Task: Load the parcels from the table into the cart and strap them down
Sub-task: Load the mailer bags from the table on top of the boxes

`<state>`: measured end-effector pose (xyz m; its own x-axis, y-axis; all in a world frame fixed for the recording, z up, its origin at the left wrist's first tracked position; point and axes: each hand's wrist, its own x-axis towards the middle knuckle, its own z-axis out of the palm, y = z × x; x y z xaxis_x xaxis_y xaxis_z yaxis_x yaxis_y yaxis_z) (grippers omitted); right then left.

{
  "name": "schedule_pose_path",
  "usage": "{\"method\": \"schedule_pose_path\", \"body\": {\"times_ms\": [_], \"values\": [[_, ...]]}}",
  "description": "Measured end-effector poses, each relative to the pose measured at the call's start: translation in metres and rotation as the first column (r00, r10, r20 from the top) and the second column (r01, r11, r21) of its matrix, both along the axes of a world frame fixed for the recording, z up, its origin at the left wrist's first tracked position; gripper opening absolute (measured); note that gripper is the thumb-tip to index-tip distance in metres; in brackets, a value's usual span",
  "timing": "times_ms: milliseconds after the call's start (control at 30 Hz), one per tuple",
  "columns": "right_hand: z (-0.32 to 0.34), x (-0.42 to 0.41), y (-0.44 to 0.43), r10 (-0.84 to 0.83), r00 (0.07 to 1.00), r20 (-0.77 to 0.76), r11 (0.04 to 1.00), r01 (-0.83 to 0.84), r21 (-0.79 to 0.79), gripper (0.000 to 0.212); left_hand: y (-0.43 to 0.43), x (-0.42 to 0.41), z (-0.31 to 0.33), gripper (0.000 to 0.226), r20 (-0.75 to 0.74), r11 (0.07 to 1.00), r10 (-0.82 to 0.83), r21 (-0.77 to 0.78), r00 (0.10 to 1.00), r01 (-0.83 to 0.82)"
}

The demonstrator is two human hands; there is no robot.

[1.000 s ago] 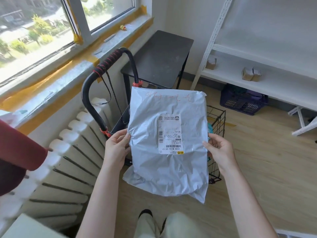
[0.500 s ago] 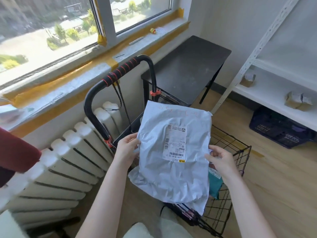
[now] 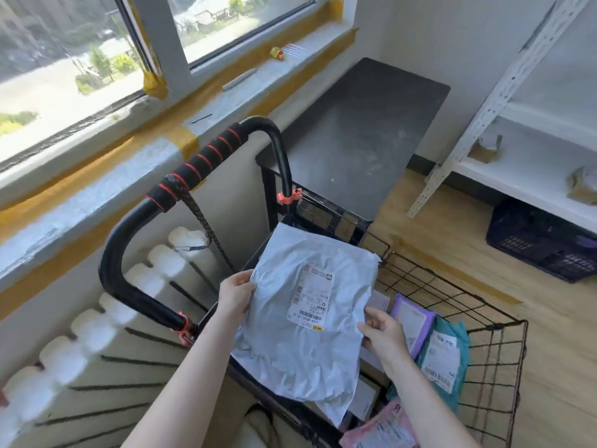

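a person's left hand (image 3: 237,294) and right hand (image 3: 382,333) each pinch a side edge of a grey plastic parcel (image 3: 303,347), holding it flat and label-up just above the handle end of the wire cart (image 3: 494,367), probably to lay it on the purple parcel (image 3: 412,321) and teal parcel (image 3: 449,354) already inside. a dark tabletop (image 3: 361,130) stands beyond.

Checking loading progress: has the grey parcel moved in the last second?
Yes. The parcel has come down toward the cart basket; its top edge now sits below the handle's upper red clamp.
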<state>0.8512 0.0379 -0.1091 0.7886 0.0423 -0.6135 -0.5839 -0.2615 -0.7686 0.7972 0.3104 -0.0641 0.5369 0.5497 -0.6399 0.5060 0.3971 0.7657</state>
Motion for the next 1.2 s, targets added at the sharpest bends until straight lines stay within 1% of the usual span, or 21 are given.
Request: {"method": "schedule_pose_path", "body": {"times_ms": [67, 133, 200, 300, 367, 433, 500, 567, 633, 700, 767, 833, 900, 967, 1000, 1067, 1133, 1200], "values": [[-0.021, 0.005, 0.012, -0.053, 0.997, -0.051, 0.999, 0.053, 0.007, 0.043, 0.009, 0.016, -0.021, 0.038, 0.003, 0.999, -0.028, 0.028, 1.000, 0.028], [-0.043, 0.009, 0.021, -0.110, 0.991, -0.073, 0.994, 0.112, 0.019, 0.044, 0.015, 0.028, -0.042, 0.036, 0.004, 0.995, -0.071, 0.074, 0.997, 0.071], [-0.059, 0.015, 0.028, -0.143, 0.987, -0.078, 0.989, 0.145, 0.020, 0.044, 0.018, 0.039, -0.060, 0.031, -0.019, 0.972, -0.160, 0.172, 0.987, 0.161], [-0.082, 0.020, 0.035, -0.162, 0.983, -0.091, 0.986, 0.164, 0.016, 0.044, 0.026, 0.049, -0.086, 0.024, -0.058, 0.894, -0.278, 0.350, 0.959, 0.280], [-0.095, 0.022, 0.040, -0.140, 0.985, -0.105, 0.989, 0.143, 0.028, 0.045, 0.030, 0.054, -0.101, 0.021, -0.076, 0.851, -0.311, 0.422, 0.947, 0.313], [-0.109, 0.022, 0.047, -0.116, 0.988, -0.106, 0.992, 0.120, 0.026, 0.046, 0.033, 0.057, -0.113, 0.022, -0.098, 0.816, -0.325, 0.473, 0.941, 0.331], [-0.123, 0.022, 0.053, -0.100, 0.990, -0.097, 0.995, 0.102, 0.019, 0.047, 0.039, 0.059, -0.123, 0.029, -0.114, 0.765, -0.349, 0.538, 0.930, 0.353], [-0.135, 0.022, 0.060, -0.098, 0.991, -0.091, 0.995, 0.099, 0.009, 0.046, 0.045, 0.060, -0.132, 0.044, -0.151, 0.701, -0.402, 0.584, 0.903, 0.410], [-0.144, 0.022, 0.067, -0.107, 0.990, -0.091, 0.994, 0.108, 0.007, 0.045, 0.050, 0.060, -0.140, 0.053, -0.212, 0.602, -0.488, 0.620, 0.847, 0.502], [-0.151, 0.022, 0.073, -0.122, 0.987, -0.102, 0.992, 0.123, -0.001, 0.043, 0.050, 0.057, -0.147, 0.052, -0.278, 0.454, -0.566, 0.680, 0.776, 0.575], [-0.157, 0.022, 0.076, -0.129, 0.986, -0.106, 0.992, 0.129, -0.004, 0.041, 0.048, 0.052, -0.155, 0.049, -0.352, 0.300, -0.607, 0.729, 0.713, 0.615], [-0.161, 0.021, 0.076, -0.123, 0.988, -0.094, 0.992, 0.122, -0.022, 0.037, 0.046, 0.046, -0.164, 0.053, -0.433, 0.176, -0.600, 0.749, 0.672, 0.639], [-0.164, 0.020, 0.074, -0.114, 0.991, -0.064, 0.992, 0.111, -0.052, 0.034, 0.043, 0.041, -0.174, 0.054, -0.467, 0.104, -0.597, 0.762, 0.653, 0.640], [-0.163, 0.021, 0.071, -0.107, 0.994, -0.031, 0.991, 0.104, -0.087, 0.036, 0.040, 0.038, -0.179, 0.052, -0.476, 0.062, -0.615, 0.765, 0.628, 0.641], [-0.164, 0.023, 0.069, -0.110, 0.994, -0.015, 0.989, 0.108, -0.100, 0.037, 0.038, 0.037, -0.181, 0.053, -0.477, 0.058, -0.635, 0.755, 0.607, 0.653], [-0.164, 0.026, 0.065, -0.117, 0.993, 0.004, 0.985, 0.117, -0.124, 0.037, 0.035, 0.037, -0.184, 0.061, -0.497, 0.056, -0.676, 0.702, 0.544, 0.710], [-0.164, 0.029, 0.061, -0.112, 0.994, 0.013, 0.983, 0.113, -0.145, 0.036, 0.032, 0.036, -0.190, 0.071, -0.555, 0.000, -0.690, 0.641, 0.464, 0.767], [-0.164, 0.030, 0.056, -0.097, 0.995, 0.017, 0.982, 0.099, -0.158, 0.028, 0.028, 0.036, -0.196, 0.079, -0.601, -0.053, -0.687, 0.602, 0.408, 0.797]]}}
